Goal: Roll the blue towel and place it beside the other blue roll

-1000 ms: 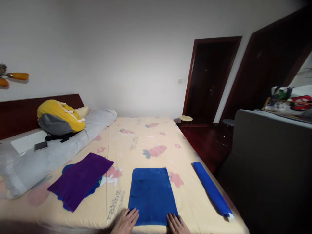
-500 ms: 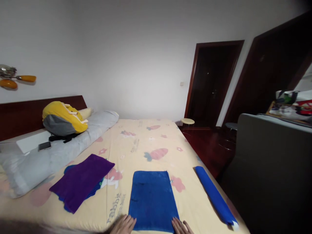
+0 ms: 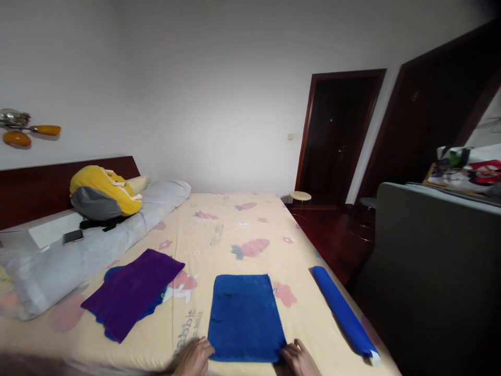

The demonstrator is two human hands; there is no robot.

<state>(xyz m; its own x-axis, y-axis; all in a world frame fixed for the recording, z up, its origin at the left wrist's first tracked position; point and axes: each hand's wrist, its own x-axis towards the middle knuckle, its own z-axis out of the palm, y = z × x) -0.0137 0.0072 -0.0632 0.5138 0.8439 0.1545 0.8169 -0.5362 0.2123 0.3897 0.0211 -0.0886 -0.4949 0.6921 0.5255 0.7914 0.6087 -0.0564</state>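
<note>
On the bed point(image 3: 235, 230), a purple towel point(image 3: 133, 290) lies at the left, unmoved. The left hand point(image 3: 193, 357) now curls at the near left corner of the flat blue towel point(image 3: 245, 318), where a second ago it lay flat; its fingers look bent onto the hem, though a true pinch cannot be told. The right hand point(image 3: 299, 357) has likewise curled at the near right corner. A rolled blue towel point(image 3: 344, 313) stays by the right edge.

Bedsheet point(image 3: 235, 230): printed word "rabbit", partly legible, just beyond the left hand point(image 3: 193, 357), beside the blue towel point(image 3: 243, 317).
</note>
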